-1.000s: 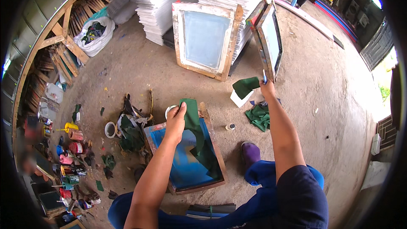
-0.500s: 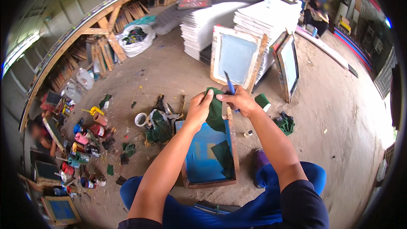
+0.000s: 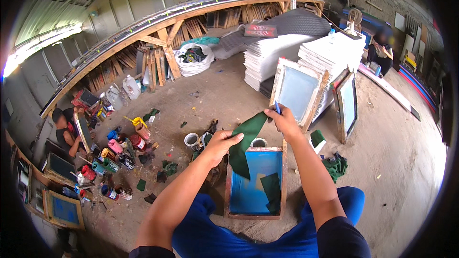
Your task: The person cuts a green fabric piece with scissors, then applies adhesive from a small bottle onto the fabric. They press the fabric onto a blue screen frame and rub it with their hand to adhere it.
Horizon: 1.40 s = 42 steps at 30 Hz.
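A piece of green cloth (image 3: 246,149) stretches above the far left part of a blue-meshed wooden frame (image 3: 246,181), the left hand's (image 3: 222,145) fingers pinching its edge, the right hand (image 3: 283,122) gripping a slim blue tool (image 3: 277,108) at its far corner. A dark green scrap (image 3: 272,192) lies inside the frame; crumpled green fabric (image 3: 335,165) sits to its right, paint containers (image 3: 111,164) to its left.

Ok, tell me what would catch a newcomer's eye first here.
Probably the green cloth held mid-picture between the left hand and the right hand, which also grips a blue tool. Next, the wooden frame, blue inside, below it. Then the white stacks at upper right and the paint pots on the floor to the left.
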Each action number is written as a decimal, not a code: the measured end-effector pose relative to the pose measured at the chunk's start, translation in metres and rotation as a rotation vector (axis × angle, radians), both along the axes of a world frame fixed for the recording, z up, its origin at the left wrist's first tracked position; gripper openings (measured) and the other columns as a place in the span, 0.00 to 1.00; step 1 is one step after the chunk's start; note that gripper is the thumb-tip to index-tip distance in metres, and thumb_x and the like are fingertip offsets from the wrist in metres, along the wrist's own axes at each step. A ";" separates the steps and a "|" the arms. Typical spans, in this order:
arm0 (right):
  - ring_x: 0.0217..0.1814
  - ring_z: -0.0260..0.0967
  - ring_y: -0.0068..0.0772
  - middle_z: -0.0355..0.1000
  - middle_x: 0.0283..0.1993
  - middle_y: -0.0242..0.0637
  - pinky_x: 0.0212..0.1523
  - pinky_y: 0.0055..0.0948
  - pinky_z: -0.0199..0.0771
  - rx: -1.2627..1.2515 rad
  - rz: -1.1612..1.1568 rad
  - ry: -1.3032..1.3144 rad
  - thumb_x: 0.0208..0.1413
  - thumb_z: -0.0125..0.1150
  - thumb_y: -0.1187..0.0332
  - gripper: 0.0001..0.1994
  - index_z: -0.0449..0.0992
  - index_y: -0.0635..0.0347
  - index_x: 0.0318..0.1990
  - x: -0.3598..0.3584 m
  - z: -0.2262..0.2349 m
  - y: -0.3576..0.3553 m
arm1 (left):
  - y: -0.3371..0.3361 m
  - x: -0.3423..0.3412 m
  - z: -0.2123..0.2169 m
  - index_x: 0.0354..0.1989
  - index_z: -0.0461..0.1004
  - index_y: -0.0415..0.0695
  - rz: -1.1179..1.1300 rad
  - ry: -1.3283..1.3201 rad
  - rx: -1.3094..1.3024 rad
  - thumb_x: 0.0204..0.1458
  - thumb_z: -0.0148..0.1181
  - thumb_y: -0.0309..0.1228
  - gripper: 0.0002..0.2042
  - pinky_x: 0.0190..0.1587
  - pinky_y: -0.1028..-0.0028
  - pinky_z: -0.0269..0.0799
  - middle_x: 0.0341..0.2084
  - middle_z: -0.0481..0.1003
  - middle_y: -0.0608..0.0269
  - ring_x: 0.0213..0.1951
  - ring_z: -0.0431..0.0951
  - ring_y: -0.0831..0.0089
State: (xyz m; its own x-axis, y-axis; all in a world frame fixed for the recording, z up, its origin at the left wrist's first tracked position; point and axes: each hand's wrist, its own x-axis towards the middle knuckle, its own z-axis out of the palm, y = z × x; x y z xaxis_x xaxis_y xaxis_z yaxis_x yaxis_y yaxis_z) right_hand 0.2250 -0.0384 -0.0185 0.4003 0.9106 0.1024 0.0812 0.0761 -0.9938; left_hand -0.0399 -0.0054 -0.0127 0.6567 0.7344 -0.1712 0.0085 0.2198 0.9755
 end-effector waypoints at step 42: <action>0.39 0.82 0.45 0.84 0.42 0.37 0.38 0.41 0.81 0.193 0.115 -0.897 0.60 0.67 0.63 0.20 0.81 0.35 0.60 -0.065 0.035 -0.065 | 0.009 -0.015 0.022 0.62 0.73 0.41 0.244 -0.055 0.180 0.58 0.72 0.39 0.26 0.46 0.71 0.76 0.46 0.79 0.61 0.42 0.80 0.75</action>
